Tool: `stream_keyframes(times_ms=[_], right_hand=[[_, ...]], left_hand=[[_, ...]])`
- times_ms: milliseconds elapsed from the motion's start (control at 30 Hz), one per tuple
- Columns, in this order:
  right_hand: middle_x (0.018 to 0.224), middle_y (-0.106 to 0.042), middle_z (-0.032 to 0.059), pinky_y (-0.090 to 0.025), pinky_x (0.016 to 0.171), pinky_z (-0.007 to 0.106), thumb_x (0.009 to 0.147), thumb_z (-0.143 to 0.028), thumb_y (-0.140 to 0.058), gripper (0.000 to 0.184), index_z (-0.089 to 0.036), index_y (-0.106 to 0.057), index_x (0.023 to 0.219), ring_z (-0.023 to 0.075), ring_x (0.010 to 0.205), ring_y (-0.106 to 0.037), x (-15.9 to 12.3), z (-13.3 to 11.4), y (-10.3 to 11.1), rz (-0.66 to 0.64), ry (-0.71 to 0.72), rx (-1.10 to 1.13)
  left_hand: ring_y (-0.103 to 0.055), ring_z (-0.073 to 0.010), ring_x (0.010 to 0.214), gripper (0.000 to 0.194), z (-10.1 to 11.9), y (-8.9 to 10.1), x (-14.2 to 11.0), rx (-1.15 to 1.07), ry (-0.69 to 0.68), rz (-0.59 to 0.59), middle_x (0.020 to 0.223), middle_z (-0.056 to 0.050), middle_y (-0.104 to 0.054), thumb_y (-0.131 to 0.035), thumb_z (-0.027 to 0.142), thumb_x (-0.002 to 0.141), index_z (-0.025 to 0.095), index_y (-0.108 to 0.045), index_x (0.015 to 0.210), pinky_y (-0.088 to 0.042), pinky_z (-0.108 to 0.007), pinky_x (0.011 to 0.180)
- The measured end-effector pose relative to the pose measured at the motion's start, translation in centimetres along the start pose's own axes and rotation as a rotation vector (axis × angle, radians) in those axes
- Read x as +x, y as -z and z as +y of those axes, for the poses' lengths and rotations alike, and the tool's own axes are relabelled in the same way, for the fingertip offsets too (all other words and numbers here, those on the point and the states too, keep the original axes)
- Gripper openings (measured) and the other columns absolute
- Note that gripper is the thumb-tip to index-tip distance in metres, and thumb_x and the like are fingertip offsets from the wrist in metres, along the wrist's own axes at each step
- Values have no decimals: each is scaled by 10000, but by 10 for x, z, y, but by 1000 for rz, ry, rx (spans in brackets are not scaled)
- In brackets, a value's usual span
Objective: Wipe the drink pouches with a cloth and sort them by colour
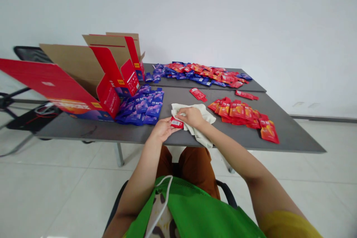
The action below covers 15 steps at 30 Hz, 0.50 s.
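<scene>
1. A small glossy red sachet (176, 122) with a white printed patch sits between the two hands, over the near edge of the worktop (292, 137), a little left of that edge's middle.
2. The left hand (163, 129) is nearly closed, its fingers pinching the sachet's left end.
3. The right hand (191, 117) is curled and partly closed, with its fingertips pressed on the sachet's upper edge. It appears to share the hold, though the exact grip is too small to tell.
4. A crumpled cream cloth (202, 114) lies under and beside the right hand, its lower fold hanging over the near edge.
5. Just left of the hands, a heap of glossy blue sachets (142, 109) sits against a red-and-brown cardboard carton (111, 95).
6. To the right of the cloth lies a fanned pile of red-orange sachets (240, 113), reaching toward the right corner of the worktop.
7. Two single red sachets (198, 94) lie apart from it, near the back edge of the worktop.
8. Beyond that edge, a second dark grey tabletop (258, 87) carries a long mixed spread of red and blue sachets (200, 74).
9. More open red cartons with brown insides (55, 78) stand at the left end, with a black chair (30, 54) behind them.
10. The person's green apron (189, 208) and brown trousers (192, 161) show below the hands, above a pale tiled floor (55, 197).
</scene>
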State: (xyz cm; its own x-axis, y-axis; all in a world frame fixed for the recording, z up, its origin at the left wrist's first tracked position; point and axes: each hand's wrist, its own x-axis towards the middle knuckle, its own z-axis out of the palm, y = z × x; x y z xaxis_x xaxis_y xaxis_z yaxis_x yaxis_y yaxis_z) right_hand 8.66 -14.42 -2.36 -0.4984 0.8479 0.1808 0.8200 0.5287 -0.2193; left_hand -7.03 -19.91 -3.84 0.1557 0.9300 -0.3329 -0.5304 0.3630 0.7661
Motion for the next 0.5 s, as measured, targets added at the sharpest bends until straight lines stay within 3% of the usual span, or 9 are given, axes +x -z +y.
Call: stream_keyframes(times_ms=[100, 200, 367, 500], right_hand=[[1036, -724, 47, -427, 787, 270, 930, -515, -471, 352, -280, -693, 1069, 201, 973, -650, 11, 10, 6, -30, -143, -102], [1079, -708, 75, -443, 788, 284, 945, -478, -456, 345, -248, -679, 1073, 216, 995, -647, 9, 6, 9, -38, -173, -143], [1096, -683, 101, -478, 745, 300, 978, -418, -390, 334, -208, -621, 1097, 227, 918, -667, -19, -28, -1, -42, -129, -189], [1038, -679, 105, -497, 706, 310, 999, -337, -322, 313, -196, -586, 1088, 221, 858, -671, -39, -55, -11, -41, 3, -218]], left_hand=[[-707, -211, 745, 232, 4, -7, -10, 121, -51, 89, 800, -135, -725, -473, -15, 782, 50, -670, 886, -538, -472, 881], [-706, -215, 712, 200, 18, -10, -27, 265, -140, 162, 781, -108, -725, -532, 63, 792, 75, -693, 910, -561, -474, 827], [-704, -202, 728, 279, 53, -4, -55, 430, -397, 282, 797, -51, -728, -615, 185, 739, 125, -714, 993, -589, -380, 740], [-695, -226, 833, 326, 67, -14, -54, 607, -612, 446, 870, -52, -734, -558, 205, 765, 148, -705, 1050, -579, -369, 745]])
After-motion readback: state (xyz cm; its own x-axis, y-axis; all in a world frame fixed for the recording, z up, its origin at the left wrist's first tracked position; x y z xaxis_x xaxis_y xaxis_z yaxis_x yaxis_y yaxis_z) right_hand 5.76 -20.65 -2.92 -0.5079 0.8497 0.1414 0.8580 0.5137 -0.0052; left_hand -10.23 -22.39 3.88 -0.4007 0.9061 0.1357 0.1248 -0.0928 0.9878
